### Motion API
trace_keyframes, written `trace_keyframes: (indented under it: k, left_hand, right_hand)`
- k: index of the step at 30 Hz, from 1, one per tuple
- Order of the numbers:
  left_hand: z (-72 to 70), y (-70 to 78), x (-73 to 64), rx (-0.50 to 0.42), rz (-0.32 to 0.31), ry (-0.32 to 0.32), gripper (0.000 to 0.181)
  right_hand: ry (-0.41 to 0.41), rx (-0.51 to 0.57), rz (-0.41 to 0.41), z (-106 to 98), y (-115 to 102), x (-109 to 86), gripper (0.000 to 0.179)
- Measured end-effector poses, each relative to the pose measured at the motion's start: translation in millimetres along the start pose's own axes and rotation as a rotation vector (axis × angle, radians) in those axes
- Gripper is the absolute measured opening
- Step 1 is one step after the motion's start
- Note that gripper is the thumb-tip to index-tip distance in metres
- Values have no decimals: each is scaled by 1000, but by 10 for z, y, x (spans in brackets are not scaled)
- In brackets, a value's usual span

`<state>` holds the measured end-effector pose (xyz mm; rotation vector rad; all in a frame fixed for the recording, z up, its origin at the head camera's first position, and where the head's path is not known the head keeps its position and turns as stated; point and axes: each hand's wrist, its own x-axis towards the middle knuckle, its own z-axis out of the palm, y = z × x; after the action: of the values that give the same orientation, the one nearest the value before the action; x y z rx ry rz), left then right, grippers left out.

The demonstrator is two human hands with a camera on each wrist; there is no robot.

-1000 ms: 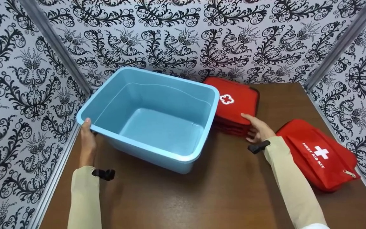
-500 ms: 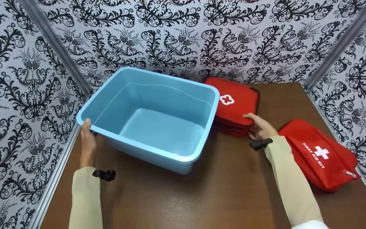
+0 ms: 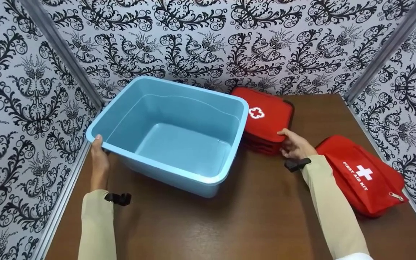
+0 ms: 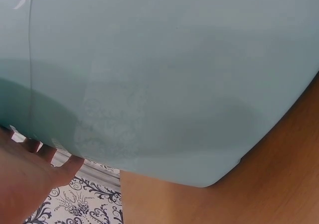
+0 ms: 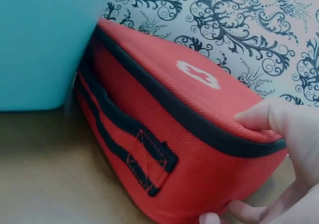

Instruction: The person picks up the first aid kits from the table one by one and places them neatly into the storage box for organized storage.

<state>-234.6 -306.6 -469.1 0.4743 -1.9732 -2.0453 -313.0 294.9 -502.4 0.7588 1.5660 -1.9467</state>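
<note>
A light blue plastic tub (image 3: 182, 144) stands tilted on the left of the table, and nothing lies inside it. My left hand (image 3: 100, 160) grips its front left corner, thumb over the rim; the left wrist view shows the other fingers (image 4: 67, 171) against the outer wall. Just right of the tub is a red first aid bag (image 3: 269, 119) with a white cross emblem and black trim. My right hand (image 3: 296, 145) holds this bag by its near right corner, thumb on top and fingers (image 5: 244, 211) low on the side. The tub hides the bag's left end.
A second red bag (image 3: 359, 177), printed FIRST AID KIT, lies at the right beside my right forearm. Patterned walls (image 3: 208, 43) enclose the brown table (image 3: 208, 231) at the back and both sides.
My right hand has closed in on the red bag's corner, its thumb and fingers now gripping it. The left hand and the tub look unchanged.
</note>
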Motion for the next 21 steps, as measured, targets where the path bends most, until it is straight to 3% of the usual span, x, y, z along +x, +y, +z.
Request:
trace_keyframes:
  k: [6,11,21]
  left_hand:
    - [-5,1,0,-21,12,-18,69]
    - [-2,11,0,-17,6,-9,68]
    - [26,-11,7,-41,6,9,66]
  right_hand:
    - [-9,-63,-69,18,10,-13,30]
    - [35,-133,-154,18,-21,-57,30]
    - [33,-165,-182,-26,-57,-112,24]
